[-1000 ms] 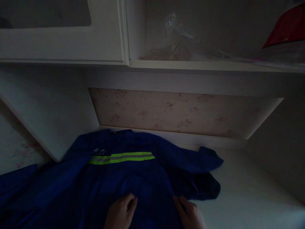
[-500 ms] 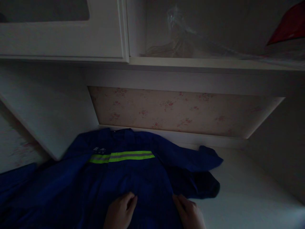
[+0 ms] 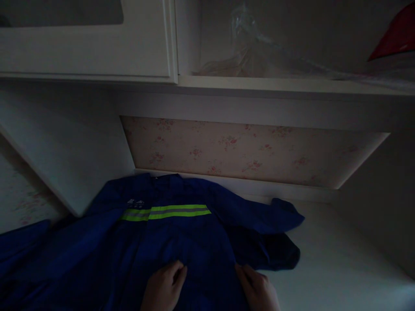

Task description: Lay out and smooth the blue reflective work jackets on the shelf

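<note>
1. Lying spread front-up on the white bench, the blue work jacket is resting with its collar toward the floral back panel and its yellow-green reflective stripe running across the chest.
2. Resting on the lower front of the jacket, the left hand is showing loosely curled fingers, the thumb and forefinger lying close together over the cloth; whether it is pinching a fold cannot be told in the dim light.
3. Pressing on the jacket's right edge where the cloth is meeting the bench, the right hand is lying flat with its fingers close together.
4. Judging progress: the body is appearing laid out and fairly smooth, while the right sleeve is lying bunched and doubled over beside the body, and the left side is trailing off toward the frame's lower left, so flattening or folding is appearing barely under way.
5. Comparing with the earlier frames: both hands are keeping nearly the same places and postures, the jacket is showing no visible shift, and only the view is drifting slightly.
6. Sitting above, the shelf is carrying crumpled clear plastic.
</note>
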Motion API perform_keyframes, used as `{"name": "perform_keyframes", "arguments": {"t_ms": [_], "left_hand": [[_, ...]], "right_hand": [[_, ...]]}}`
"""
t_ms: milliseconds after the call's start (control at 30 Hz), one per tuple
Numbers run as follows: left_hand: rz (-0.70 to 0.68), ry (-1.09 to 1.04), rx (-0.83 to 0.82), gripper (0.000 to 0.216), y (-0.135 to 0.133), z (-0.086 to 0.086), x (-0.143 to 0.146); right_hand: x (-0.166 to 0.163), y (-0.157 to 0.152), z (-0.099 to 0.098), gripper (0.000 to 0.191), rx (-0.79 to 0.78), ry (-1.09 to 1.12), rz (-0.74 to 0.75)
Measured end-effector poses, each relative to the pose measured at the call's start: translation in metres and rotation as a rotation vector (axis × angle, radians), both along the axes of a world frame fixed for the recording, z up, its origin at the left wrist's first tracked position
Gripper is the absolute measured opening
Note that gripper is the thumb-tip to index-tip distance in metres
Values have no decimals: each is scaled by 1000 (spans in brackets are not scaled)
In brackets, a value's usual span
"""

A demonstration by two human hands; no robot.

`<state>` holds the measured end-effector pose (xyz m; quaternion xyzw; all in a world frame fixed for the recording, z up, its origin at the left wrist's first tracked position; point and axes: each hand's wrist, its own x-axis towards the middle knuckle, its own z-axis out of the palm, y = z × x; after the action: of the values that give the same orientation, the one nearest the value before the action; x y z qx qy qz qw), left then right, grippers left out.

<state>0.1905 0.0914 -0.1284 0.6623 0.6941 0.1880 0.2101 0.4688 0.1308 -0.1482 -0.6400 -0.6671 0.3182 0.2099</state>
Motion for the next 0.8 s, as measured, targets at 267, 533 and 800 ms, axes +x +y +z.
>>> {"name": "perform_keyframes", "arguments": {"t_ms": [267,533,800], "left_hand": [[0,6,-5,34,0,-1,0],[5,11,-11,32,-1,1,1],[8,18,-13,32,0,1,2]], "right_hand": [[1,0,-2,45,-9,-37,5],[0,-1,-1,46,-26,-13,1],[-1,-2,4,46,-1,-2,0]]}}
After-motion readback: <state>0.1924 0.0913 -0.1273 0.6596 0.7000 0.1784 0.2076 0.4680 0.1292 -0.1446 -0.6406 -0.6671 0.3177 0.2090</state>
